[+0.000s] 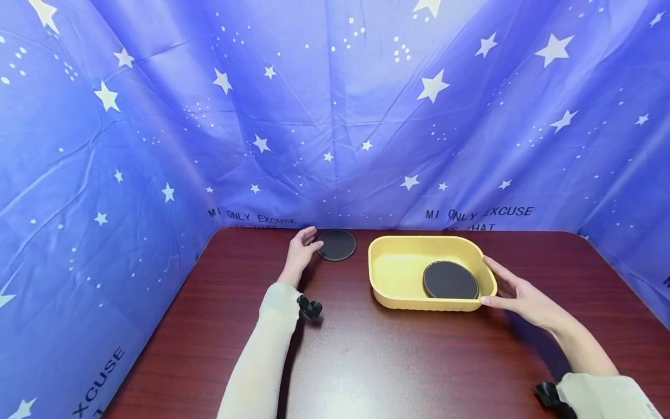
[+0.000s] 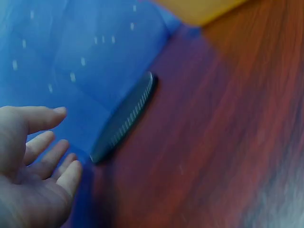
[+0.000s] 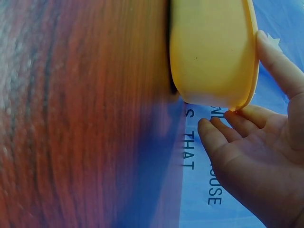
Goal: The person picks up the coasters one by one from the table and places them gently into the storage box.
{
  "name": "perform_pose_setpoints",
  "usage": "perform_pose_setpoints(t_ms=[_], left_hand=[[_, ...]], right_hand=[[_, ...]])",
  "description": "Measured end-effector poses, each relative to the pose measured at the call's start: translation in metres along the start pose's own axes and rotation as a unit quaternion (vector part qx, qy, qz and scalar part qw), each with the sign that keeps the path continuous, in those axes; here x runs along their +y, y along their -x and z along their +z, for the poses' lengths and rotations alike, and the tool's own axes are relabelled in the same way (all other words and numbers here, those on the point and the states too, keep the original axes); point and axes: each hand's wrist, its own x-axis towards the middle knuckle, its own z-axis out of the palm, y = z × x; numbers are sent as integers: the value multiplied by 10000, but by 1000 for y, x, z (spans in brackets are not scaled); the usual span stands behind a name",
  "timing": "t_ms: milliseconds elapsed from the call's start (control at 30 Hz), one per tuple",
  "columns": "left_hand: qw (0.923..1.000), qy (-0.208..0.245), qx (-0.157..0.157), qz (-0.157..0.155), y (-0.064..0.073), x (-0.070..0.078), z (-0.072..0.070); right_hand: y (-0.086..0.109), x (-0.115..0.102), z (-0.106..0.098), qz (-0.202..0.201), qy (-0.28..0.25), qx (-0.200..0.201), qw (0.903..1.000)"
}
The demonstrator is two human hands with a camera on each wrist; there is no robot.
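Note:
In the head view a yellow plastic basin (image 1: 403, 279) with rounded corners stands on the table. A round black disc (image 1: 450, 279), like a coaster, lies inside it towards the right. My right hand (image 1: 528, 299) holds the basin's right end, thumb by the front rim and fingers along the end wall; the right wrist view shows the thumb at the basin (image 3: 213, 57). My left hand (image 1: 300, 250) is beside a second black disc (image 1: 337, 245) lying on the table. In the left wrist view its fingers are spread and relaxed, with a gap to that disc (image 2: 124, 118).
The dark red wooden table (image 1: 366, 361) is shiny at the front. Its back edge meets a blue curtain (image 1: 335, 116) with white stars and lettering, which also hangs on the left and right. A black strap (image 1: 310, 306) sits at the left cuff.

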Motion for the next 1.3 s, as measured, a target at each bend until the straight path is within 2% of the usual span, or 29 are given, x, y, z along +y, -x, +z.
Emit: perform_pose_setpoints(t_ms=[133,200,333,433,533,633,733,767,833,933,1033,1200,1300], left_hand=[[9988,-137,74,-473,-5,-20,-8],[9969,-320,180,-698,33,46,1],[9945,-755,169,-708,35,54,8],[9886,-1309,191,-719,36,57,15],[9774,-2007,198,-640,36,57,20],[9587,-2804,178,-434,36,58,26],[9382,-3428,177,-435,36,59,30],[9322,-3585,184,-463,36,59,32],[9249,-3757,169,-564,36,60,34],[9170,-3934,137,-638,34,61,37],[9200,-3844,128,-755,32,62,40],[9382,-3320,208,-954,33,63,41],[9443,-3131,322,-966,32,64,39]], right_hand=[[0,1,2,-260,-61,-12,9996],[0,1,2,-299,-83,-11,9995],[0,-1,0,-127,-14,28,9999],[1,-3,-1,-72,-2,8,10000],[2,-3,-2,-79,37,4,10000],[2,-2,-2,-101,75,19,9999],[2,-1,-2,-139,95,39,9999],[1,-1,-1,-150,102,43,9998],[1,0,-2,-185,129,42,9997],[1,0,-1,-207,123,53,9997],[1,1,0,-223,93,79,9997],[0,3,0,-369,-8,36,9993],[0,4,-1,-353,67,50,9993]])
